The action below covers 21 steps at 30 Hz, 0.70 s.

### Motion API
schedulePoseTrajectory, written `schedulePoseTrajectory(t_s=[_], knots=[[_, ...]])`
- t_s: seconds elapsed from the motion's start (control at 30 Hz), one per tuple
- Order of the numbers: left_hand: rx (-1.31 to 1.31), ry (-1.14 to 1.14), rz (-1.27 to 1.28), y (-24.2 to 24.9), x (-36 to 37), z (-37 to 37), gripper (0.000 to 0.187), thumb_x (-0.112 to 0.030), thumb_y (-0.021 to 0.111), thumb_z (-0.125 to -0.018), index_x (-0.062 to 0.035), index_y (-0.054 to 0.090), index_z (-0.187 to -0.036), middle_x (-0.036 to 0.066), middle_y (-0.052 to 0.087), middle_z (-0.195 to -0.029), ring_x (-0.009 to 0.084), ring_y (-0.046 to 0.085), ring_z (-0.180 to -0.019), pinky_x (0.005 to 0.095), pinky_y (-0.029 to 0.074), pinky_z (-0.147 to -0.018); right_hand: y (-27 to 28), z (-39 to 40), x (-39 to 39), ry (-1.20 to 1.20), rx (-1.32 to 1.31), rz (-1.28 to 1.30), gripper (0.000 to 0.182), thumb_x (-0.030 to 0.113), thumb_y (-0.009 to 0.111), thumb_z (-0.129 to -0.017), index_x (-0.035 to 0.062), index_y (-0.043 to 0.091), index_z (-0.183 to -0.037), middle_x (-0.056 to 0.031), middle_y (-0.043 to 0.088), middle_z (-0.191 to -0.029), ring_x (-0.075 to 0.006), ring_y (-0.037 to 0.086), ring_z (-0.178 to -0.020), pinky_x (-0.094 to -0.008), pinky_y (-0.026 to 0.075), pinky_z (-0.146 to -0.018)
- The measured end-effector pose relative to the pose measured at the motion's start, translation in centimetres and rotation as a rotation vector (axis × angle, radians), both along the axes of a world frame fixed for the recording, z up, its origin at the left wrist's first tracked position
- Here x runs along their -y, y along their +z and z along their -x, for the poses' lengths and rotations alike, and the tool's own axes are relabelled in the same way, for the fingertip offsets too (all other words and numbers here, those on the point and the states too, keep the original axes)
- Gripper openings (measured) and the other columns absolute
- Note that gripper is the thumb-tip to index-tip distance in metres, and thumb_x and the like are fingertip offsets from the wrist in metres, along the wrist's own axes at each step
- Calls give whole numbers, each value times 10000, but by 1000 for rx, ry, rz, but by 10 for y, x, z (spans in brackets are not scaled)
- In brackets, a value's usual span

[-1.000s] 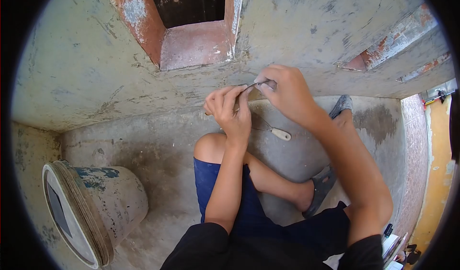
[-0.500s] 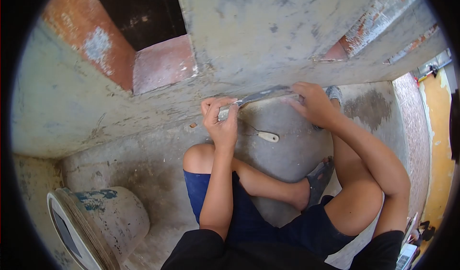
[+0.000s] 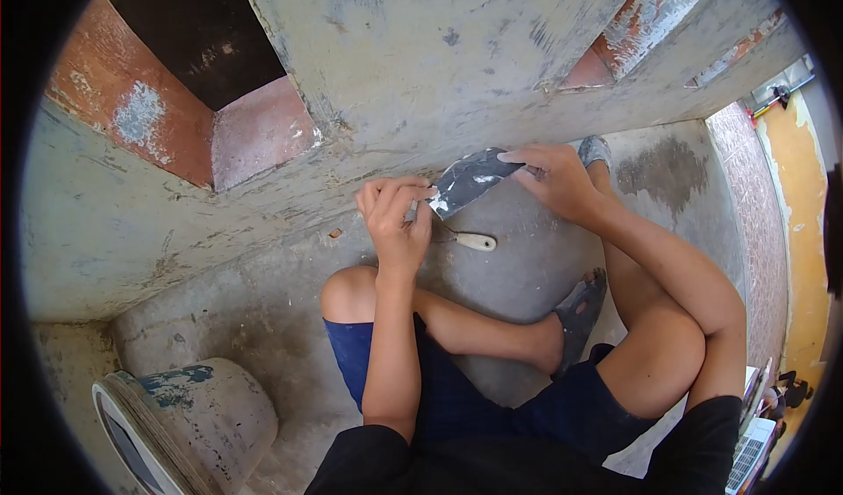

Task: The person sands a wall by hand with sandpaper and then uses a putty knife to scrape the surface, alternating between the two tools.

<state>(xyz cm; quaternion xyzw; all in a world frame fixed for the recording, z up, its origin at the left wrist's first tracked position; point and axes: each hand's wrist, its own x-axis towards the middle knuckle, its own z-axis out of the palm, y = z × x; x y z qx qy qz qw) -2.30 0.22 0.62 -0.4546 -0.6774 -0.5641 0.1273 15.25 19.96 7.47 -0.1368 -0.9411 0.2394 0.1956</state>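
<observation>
A dark grey sheet [image 3: 474, 179] with white smears, which looks like sandpaper, is stretched between my two hands near the foot of the wall. My left hand [image 3: 395, 218] pinches its left end between thumb and fingers. The right end is held by my right hand [image 3: 558, 179], with the thumb below and the fingers above. Under the sheet, a scraper with a pale handle [image 3: 476, 241] lies on the floor, its blade end partly hidden.
A patchy plastered wall [image 3: 421, 65] with reddish-edged openings rises in front. At the lower left a paint-stained bucket [image 3: 211, 416] stands on the concrete floor [image 3: 290, 319]. My crossed legs are below my hands; a yellow wall [image 3: 803, 232] is at the far right.
The sheet was seen nearly edge-on and now shows its broad dark face. My right hand has moved slightly left, and the view has shifted a little.
</observation>
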Motion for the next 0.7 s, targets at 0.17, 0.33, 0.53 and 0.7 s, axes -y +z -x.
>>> schedulePoseTrajectory(t_s=[0.17, 0.33, 0.53, 0.7], knots=[[-10, -16, 76, 13, -2, -11, 282, -30, 783, -726, -115, 753, -993, 19, 717, -1043, 237, 588, -951, 383, 390, -898, 7, 4, 4, -18, 8, -104, 245, 57, 732, -796, 69, 745, -1040, -129, 696, -850, -315, 653, -696, -414, 531, -663], [-77, -63, 45, 24, -10, -29, 311, -136, 833, -760, -120, 758, -1061, 21, 713, -1045, 236, 593, -946, 383, 395, -888, 13, 9, 14, 71, -20, -242, 194, 88, 744, -783, 61, 729, -975, -114, 675, -822, -324, 655, -724, -418, 521, -647], [-71, -96, -38, 10, -15, -29, 186, -63, 803, -778, -99, 781, -959, 16, 729, -894, 207, 628, -827, 354, 402, -848, 11, 13, 29, 134, 56, -227, 222, 129, 763, -793, 69, 726, -1003, -103, 661, -841, -319, 658, -760, -427, 512, -642], [74, -24, -127, 9, -12, -24, 104, -38, 781, -801, -78, 767, -896, 37, 723, -850, 202, 647, -782, 347, 396, -843, 21, 18, 34, 72, 102, -221, 240, 180, 767, -833, 65, 724, -1039, -125, 643, -916, -322, 650, -796, -424, 509, -671]])
